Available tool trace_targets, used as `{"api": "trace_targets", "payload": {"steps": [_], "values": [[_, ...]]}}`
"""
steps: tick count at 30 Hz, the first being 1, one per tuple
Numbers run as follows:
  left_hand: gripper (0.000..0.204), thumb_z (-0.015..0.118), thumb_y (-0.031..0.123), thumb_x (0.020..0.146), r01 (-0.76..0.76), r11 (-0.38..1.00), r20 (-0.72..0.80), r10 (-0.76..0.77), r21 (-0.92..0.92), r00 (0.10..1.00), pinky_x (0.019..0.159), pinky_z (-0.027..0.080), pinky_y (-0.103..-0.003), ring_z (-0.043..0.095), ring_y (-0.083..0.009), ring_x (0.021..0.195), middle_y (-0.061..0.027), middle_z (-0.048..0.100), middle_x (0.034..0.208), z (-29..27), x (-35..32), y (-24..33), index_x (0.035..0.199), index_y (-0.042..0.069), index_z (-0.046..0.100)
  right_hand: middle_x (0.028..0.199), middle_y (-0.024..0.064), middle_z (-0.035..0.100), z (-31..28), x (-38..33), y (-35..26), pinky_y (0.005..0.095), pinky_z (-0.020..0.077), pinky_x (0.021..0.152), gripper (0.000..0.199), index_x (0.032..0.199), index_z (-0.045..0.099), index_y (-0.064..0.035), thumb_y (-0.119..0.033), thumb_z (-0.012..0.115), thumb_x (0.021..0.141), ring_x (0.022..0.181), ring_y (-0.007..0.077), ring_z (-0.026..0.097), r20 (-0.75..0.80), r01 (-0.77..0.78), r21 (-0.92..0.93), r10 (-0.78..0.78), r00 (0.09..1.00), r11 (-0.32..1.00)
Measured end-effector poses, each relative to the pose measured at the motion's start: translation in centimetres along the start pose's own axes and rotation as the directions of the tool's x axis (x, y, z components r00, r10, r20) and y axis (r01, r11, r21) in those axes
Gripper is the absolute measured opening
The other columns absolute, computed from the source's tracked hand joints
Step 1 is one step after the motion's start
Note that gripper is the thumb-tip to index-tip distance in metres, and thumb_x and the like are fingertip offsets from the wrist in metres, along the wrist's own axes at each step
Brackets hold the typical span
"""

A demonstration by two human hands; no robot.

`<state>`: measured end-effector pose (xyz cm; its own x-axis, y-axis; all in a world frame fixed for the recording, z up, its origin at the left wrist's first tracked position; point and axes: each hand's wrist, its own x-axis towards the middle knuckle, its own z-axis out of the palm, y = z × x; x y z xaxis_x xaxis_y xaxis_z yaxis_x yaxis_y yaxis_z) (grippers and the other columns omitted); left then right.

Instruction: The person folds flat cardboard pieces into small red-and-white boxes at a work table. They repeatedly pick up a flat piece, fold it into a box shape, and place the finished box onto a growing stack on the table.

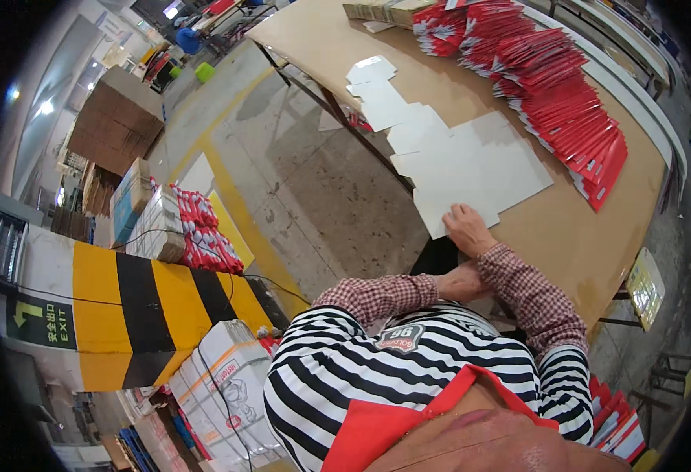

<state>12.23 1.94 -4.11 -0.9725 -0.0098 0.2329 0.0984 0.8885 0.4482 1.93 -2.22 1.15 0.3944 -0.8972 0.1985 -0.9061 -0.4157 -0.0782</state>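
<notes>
While the right hand (466, 229) lies flat, fingers spread and gripping nothing, on the near edge of a white card blank (479, 173), the left hand is hidden under the right forearm, so its grip cannot be told. Beyond the fingers more blanks (381, 94) trail across the brown table (589, 244); a row of red packets (550, 86) lies farther right.
</notes>
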Motion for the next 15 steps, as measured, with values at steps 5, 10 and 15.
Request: {"api": "trace_targets", "payload": {"steps": [5, 10, 15], "values": [[0.075, 0.061, 0.043, 0.09, 0.263, 0.953, -0.213, -0.228, 0.15, 0.95, 0.114, 0.025, -0.057, 0.029, -0.0486, 0.139, -0.0296, 0.031, 0.15, -3.7, -1.8, -2.1, 0.146, 0.0, 0.037, 0.084, 0.0177, 0.063, -2.7, 2.1, 4.6, 0.0434, 0.0515, 0.069, 0.015, 0.09, 0.061, -0.0014, -0.015, 0.061, 0.085, 0.078, 0.034, 0.065, -0.019, -0.244, 0.463, 0.285, 0.958, 0.852], [0.095, 0.066, 0.056, 0.083, 0.453, 0.833, -0.263, -0.381, 0.318, 0.886, 0.114, 0.025, -0.057, 0.026, -0.0553, 0.138, -0.0367, 0.025, 0.15, -5.8, -0.2, -2.7, 0.144, -0.009, 0.034, 0.086, 0.0242, 0.063, -11.8, 2.0, 12.0, 0.0385, 0.0488, 0.069, 0.021, 0.101, 0.063, 0.0024, -0.017, 0.055, 0.098, 0.072, 0.0307, 0.063, -0.657, -0.222, 0.567, 0.599, 0.457, 0.793], [0.079, 0.066, 0.052, 0.085, 0.454, 0.809, -0.303, -0.357, 0.373, 0.884, 0.112, 0.029, -0.054, 0.032, -0.0483, 0.137, -0.0301, 0.039, 0.144, -6.1, -0.6, -2.5, 0.14, -0.002, 0.046, 0.099, 0.0159, 0.068, -19.6, -9.8, 6.8, 0.0427, 0.0518, 0.079, 0.033, 0.114, 0.064, -0.0043, 0.002, 0.059, 0.082, 0.088, 0.0327, 0.066, -0.678, -0.243, -0.033, 0.157, 0.718, 0.97]]}}
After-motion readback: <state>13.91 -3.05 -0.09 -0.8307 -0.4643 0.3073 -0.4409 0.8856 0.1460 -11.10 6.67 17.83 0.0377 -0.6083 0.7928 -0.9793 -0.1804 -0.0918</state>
